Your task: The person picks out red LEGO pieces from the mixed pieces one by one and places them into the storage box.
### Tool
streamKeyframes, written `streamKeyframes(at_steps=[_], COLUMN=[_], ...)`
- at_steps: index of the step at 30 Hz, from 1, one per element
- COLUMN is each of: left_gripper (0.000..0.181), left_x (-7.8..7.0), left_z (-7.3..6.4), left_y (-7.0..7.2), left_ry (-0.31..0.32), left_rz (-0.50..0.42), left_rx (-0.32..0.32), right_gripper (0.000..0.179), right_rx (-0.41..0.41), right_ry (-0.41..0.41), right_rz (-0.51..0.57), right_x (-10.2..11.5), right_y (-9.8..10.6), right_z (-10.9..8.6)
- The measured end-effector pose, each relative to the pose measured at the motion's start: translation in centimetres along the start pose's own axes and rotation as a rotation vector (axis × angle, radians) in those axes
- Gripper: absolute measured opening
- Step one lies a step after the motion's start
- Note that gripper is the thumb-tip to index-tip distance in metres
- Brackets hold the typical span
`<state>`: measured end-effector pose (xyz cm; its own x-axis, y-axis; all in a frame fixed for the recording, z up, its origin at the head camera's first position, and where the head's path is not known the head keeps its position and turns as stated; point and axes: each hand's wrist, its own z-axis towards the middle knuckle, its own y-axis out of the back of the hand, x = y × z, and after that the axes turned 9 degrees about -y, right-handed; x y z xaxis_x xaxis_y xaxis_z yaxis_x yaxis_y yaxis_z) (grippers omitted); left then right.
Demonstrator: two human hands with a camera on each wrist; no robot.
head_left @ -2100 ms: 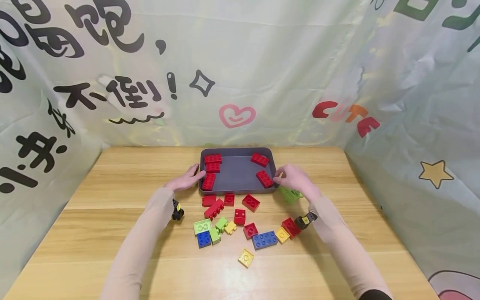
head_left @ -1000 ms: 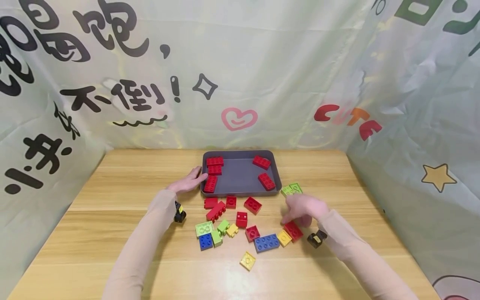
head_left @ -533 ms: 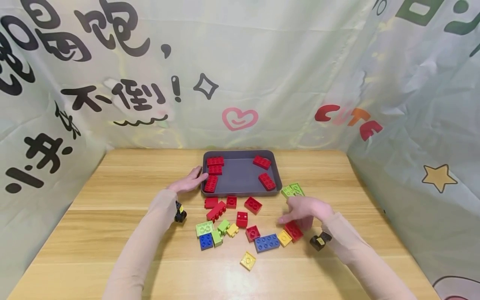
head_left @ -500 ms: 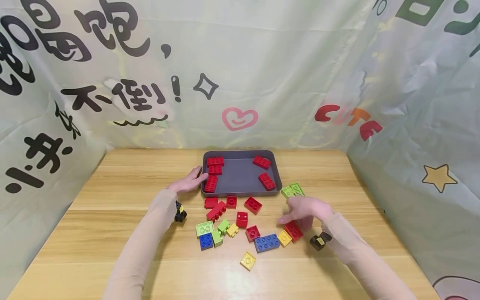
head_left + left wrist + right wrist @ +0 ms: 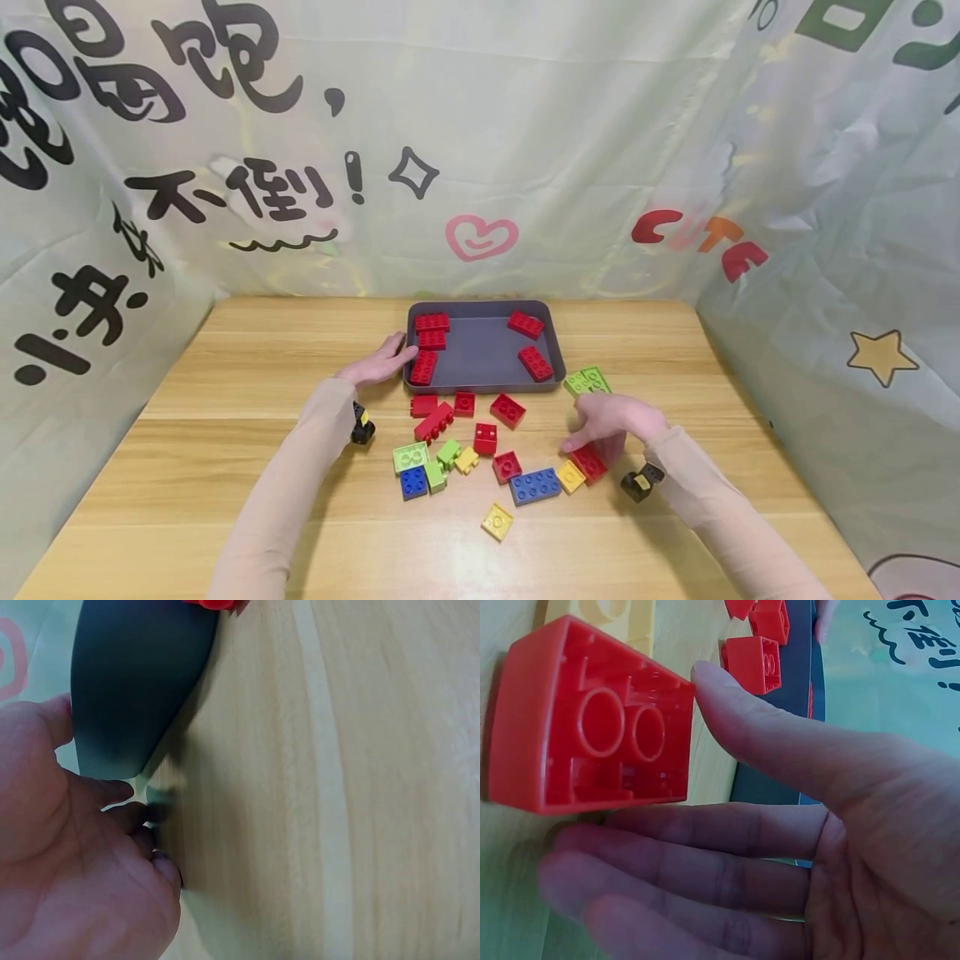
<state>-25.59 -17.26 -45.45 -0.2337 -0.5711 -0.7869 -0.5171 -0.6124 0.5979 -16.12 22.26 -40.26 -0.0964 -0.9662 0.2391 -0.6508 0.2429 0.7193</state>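
Observation:
My left hand [image 5: 378, 365] holds the left end of the dark grey tray [image 5: 480, 389], thumb over its rim and fingers along the outer wall; in the left wrist view the fingertips lie at the tray's corner. My right hand [image 5: 617, 417] is spread around a red toy brick [image 5: 587, 463] on the table, thumb on one side and fingers on the other. In the right wrist view this red brick [image 5: 615, 727] lies with its hollow underside facing the camera. The thumb tip is right at its edge, and the fingers run loosely extended along its lower side.
Several red bricks [image 5: 535, 363] lie in the tray and more [image 5: 507, 411] in front of it. A blue brick [image 5: 536, 487] and yellow brick [image 5: 571, 477] sit beside my right hand's brick. Green bricks [image 5: 587, 381] lie right of the tray, others [image 5: 411, 457] front left.
My right hand has come from the tray's right edge down to the red brick. Its thumb has since moved in closer to the brick. The left hand stays at the tray.

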Motion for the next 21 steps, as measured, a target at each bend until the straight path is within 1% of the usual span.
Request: streamKeyframes(at_steps=[3,5,8,10,12,15,21], left_gripper=[0.096,0.1,0.092,0.082,0.076,0.074,0.072], left_x=[0.6,0.7,0.5,0.0,-0.3,-0.4,-0.2], left_z=[0.2,0.2,0.1,0.0,0.0,0.0,0.2], left_y=[0.0,0.0,-0.1,-0.1,-0.2,-0.2,-0.3], left_ry=[-0.045,-0.049,-0.036,-0.011,0.0,0.012,0.014], left_rz=[-0.035,-0.042,-0.02,0.017,0.043,0.068,0.064], left_rx=[-0.011,-0.01,-0.01,-0.006,-0.004,0.002,-0.004], right_gripper=[0.039,0.039,0.039,0.039,0.038,0.037,0.033], right_rx=[0.003,0.001,-0.002,0.001,0.007,0.023,0.022], right_ry=[-0.011,-0.006,0.001,0.006,0.003,-0.001,0.012], right_rz=[0.007,0.007,0.008,0.008,0.015,0.023,-0.006], right_x=[0.0,0.1,0.1,0.2,0.3,0.3,0.5], right_y=[0.0,0.0,0.0,0.1,0.1,0.1,0.2], right_z=[0.1,0.1,0.1,0.0,0.0,0.0,0.0])
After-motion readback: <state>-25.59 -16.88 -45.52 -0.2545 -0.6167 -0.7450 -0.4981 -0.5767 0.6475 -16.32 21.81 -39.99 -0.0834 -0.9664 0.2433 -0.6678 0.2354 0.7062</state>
